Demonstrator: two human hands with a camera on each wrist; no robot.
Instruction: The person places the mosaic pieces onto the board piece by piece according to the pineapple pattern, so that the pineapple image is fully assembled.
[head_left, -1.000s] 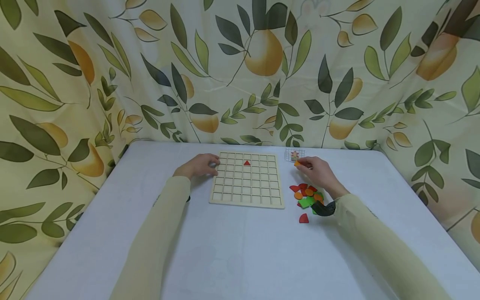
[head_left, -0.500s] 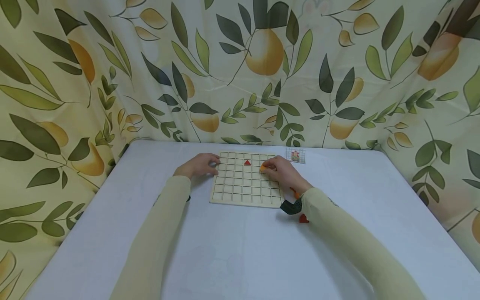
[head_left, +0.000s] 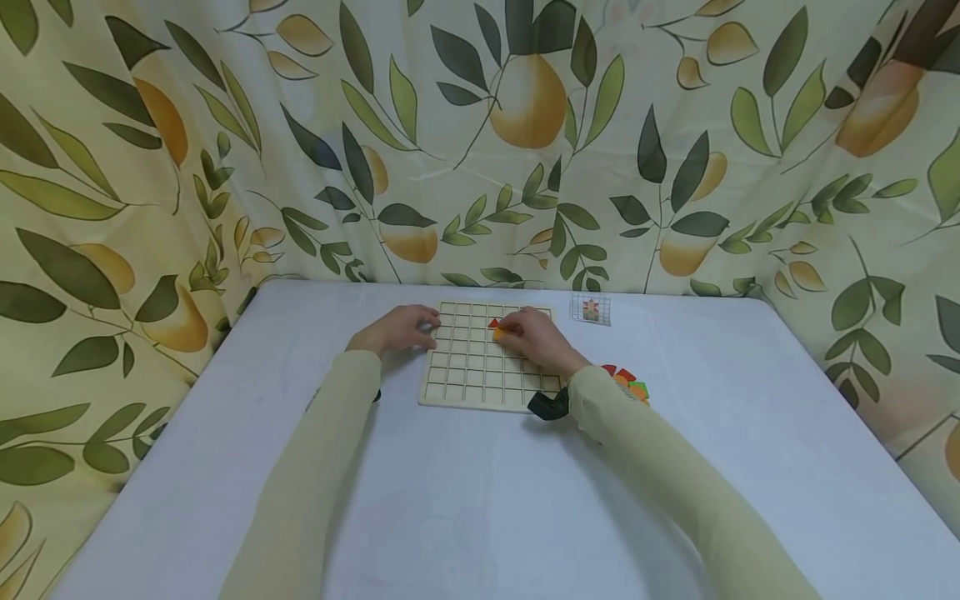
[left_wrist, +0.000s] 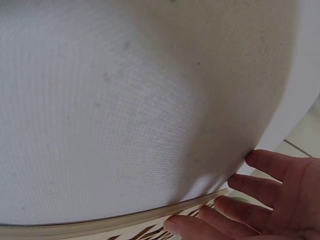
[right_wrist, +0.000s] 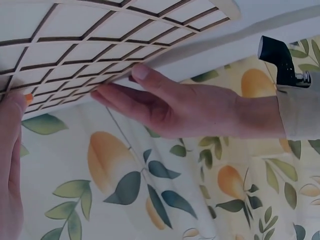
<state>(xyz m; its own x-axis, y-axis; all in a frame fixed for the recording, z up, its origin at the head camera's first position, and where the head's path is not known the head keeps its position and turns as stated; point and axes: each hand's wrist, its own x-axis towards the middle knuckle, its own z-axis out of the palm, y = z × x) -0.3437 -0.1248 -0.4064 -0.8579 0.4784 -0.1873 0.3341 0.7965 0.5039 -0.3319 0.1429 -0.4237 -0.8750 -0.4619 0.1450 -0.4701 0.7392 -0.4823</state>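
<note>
The wooden grid board is steadied at its far left corner by the left hand, whose fingers lie fairly straight along the rim; nothing is gripped, the board is only pressed in place so that it does not slide on the white table. In the left wrist view those fingers are seen flat beside the board's edge.

Over the board's upper rows, the right hand is brought in with a small orange piece pinched at the fingertips, just beside the red triangle already seated in a cell near the top. The orange piece is held low, right at the grid, as though being matched to a cell next to the triangle; whether it touches the board yet cannot be told.

The loose pile of coloured pieces is kept to the right of the board, within easy reach, though most of it is covered by the right sleeve. A small pattern card is laid beyond the board's far right corner, its drawing too small to be read. In the right wrist view only a sliver of orange is seen at a fingertip, and the shape of the piece is hidden. A dark strap at the right wrist is partly cut off.
</note>
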